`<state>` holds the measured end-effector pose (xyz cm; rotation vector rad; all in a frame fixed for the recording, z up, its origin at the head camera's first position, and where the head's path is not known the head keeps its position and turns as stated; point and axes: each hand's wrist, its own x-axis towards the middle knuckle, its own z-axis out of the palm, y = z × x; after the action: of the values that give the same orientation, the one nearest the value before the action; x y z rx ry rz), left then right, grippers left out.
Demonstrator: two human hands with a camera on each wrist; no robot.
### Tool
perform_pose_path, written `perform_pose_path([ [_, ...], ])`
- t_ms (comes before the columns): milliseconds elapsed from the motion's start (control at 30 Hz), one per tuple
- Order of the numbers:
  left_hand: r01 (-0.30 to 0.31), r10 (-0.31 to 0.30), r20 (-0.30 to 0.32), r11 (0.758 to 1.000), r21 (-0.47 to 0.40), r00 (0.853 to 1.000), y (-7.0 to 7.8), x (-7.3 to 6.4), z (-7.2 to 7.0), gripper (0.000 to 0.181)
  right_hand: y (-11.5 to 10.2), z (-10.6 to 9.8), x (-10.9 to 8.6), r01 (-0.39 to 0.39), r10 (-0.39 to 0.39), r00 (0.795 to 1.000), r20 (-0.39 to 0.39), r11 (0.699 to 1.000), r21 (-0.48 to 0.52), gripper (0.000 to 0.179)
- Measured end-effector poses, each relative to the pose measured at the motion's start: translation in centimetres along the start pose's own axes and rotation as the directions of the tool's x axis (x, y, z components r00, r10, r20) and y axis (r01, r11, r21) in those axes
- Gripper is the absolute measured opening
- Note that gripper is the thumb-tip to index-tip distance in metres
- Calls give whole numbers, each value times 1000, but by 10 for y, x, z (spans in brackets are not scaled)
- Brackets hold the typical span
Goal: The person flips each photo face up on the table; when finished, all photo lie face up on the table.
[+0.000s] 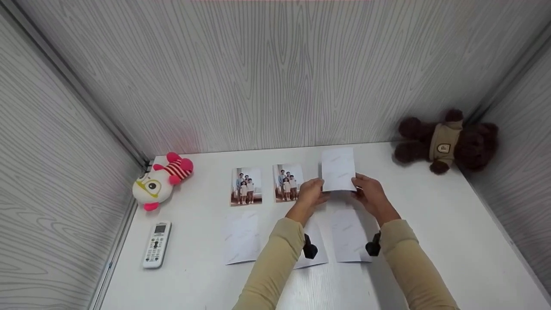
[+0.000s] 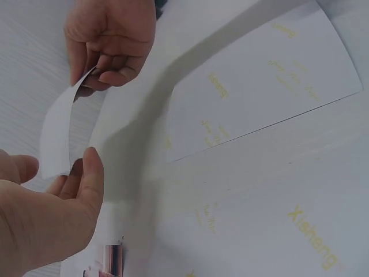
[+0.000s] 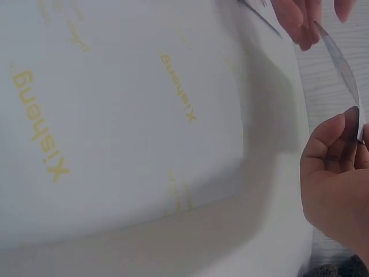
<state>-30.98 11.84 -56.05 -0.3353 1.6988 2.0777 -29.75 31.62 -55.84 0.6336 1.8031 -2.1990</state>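
Both hands hold a photo print (image 1: 338, 168) above the table, its white back turned up towards the head camera. My left hand (image 1: 311, 196) grips its lower left edge, and my right hand (image 1: 371, 193) pinches the lower right edge. Seen edge-on in the left wrist view, the print (image 2: 57, 135) bows slightly between the hands. Two family photos, the left one (image 1: 246, 186) and the right one (image 1: 288, 183), lie face up to the left. Nearer the person, three white-backed prints lie in a row: left (image 1: 242, 237), middle (image 1: 316, 245), partly under the left forearm, and right (image 1: 349, 237).
A pink and white plush toy (image 1: 155, 187) lies at the table's left edge, with a white remote control (image 1: 157, 245) nearer the person. On the right, a brown teddy bear (image 1: 445, 142) lies by the back wall (image 1: 275, 77).
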Motion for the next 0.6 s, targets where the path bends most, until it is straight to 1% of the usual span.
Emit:
perform_pose_path([
  [167, -10, 10, -13, 998, -63, 1000, 3, -2, -5, 42, 2, 4, 0, -4, 4, 999, 49, 1000, 8, 53],
  [333, -28, 25, -21, 993, -117, 999, 1, -2, -9, 41, 4, 4, 0, -7, 8, 997, 82, 1000, -12, 53],
  [467, -31, 28, -30, 990, -136, 999, -1, -3, -9, 43, 5, 5, -1, -11, 13, 996, 85, 1000, -28, 55],
  [600, -20, 16, -29, 989, -150, 999, -1, -5, -8, 42, 4, 7, -3, -8, 9, 998, 58, 1000, -17, 56],
])
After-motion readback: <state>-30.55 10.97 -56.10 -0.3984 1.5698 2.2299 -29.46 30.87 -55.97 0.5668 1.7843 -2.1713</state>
